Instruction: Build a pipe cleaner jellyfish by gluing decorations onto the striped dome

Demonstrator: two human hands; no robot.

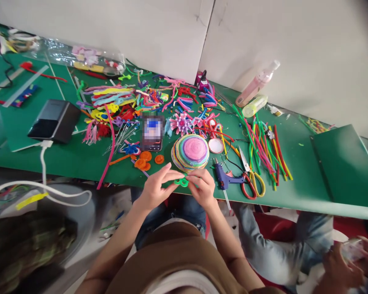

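Both my hands meet at the front edge of the green table, pinching a small green pipe cleaner piece [181, 182] bent into loops. My left hand [159, 183] grips its left side between thumb and fingers. On its right side, my right hand [203, 187] is closed with the fingertips together. Just beyond the hands sits a round dome [191, 152] coiled in pink, yellow, blue and purple. Orange coiled discs [145, 160] lie left of it. To the right are a blue glue gun [228, 177] and scissors [252, 179] with red and yellow handles.
A phone [152, 132] stands behind the discs, near heaps of coloured pipe cleaners [113, 98]. A black box-shaped device [53, 121] with a white cable is at left. Bottles [257, 83] stand by the wall. At lower right, another person's hands [340, 265] hold a phone.
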